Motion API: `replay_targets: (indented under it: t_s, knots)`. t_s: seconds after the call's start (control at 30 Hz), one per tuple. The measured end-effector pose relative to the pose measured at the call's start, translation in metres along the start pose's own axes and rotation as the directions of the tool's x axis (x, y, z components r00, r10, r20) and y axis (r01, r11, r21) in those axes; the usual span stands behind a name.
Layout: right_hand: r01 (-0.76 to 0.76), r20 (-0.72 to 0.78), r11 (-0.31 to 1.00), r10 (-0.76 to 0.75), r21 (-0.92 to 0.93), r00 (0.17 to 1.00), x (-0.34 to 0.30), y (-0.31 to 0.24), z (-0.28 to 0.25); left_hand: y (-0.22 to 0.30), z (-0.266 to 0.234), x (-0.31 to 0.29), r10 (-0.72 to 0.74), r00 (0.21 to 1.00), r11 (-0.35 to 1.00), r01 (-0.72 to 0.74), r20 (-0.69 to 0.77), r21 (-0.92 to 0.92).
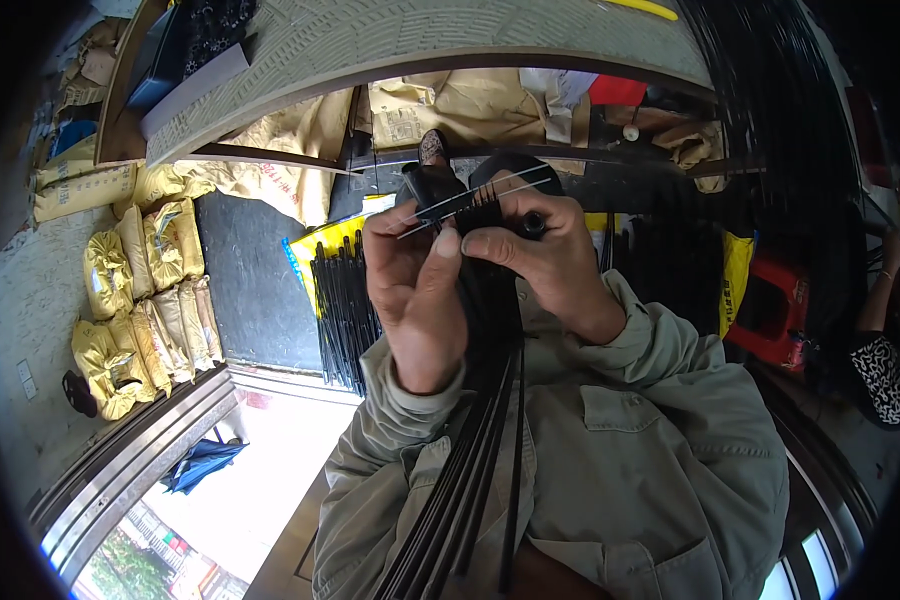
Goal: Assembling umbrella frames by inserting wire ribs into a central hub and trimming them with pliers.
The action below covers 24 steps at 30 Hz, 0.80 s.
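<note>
In front of my chest my left hand (415,290) and my right hand (550,250) meet, both with fingers closed. Between them is a black piece with thin upright prongs (480,212), like a comb; its exact kind I cannot make out. My two thumbs come together at its near side. Thin, pale-edged strips (510,183) cross slantwise over it from my left fingers to beyond my right hand. A small black round end (535,222) shows at my right fingers. Beneath my hands, long black rods (470,470) lie along my body toward the lower edge.
More black rods stand bundled on a yellow sack (330,240) at the left. A textured worktop (420,40) spans the far side, with dark strands (770,90) hanging at its right. Filled sacks (150,290) line the left wall. A red stool (775,300) and another person's arm (885,290) are at right.
</note>
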State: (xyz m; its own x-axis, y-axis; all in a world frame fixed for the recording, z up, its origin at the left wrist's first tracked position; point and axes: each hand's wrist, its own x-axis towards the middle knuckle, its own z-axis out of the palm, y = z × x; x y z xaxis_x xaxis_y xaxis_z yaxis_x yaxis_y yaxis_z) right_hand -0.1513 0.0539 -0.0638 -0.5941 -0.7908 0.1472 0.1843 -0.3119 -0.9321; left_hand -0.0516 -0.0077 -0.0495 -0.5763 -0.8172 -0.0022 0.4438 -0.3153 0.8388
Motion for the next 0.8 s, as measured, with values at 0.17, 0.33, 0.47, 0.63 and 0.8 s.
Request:
replay_targets:
  t_s: [0.17,0.33,0.47,0.63,0.8]
  knots:
    - [-0.197,0.044,0.978,0.194,0.072,0.980,-0.002,-0.009,-0.004,0.019,-0.017,0.015,-0.167,0.978,0.986,0.169,0.128,-0.003]
    - [-0.107,0.042,0.993,0.109,-0.042,0.993,-0.005,-0.012,0.001,0.029,-0.021,0.017,-0.123,0.985,0.983,0.104,0.120,0.152]
    - [0.006,-0.018,0.998,-0.007,-0.069,1.000,-0.004,-0.010,0.012,0.026,-0.022,0.015,-0.081,0.988,0.990,0.064,0.131,0.126]
    - [-0.008,-0.003,0.998,0.008,0.067,1.000,-0.001,-0.005,0.009,0.023,-0.019,0.012,-0.101,0.992,0.988,0.092,0.070,0.120]
    - [-0.026,0.115,0.999,0.028,-0.019,0.993,-0.001,-0.007,0.001,0.019,-0.021,0.011,-0.085,0.987,0.994,0.075,0.136,0.075]
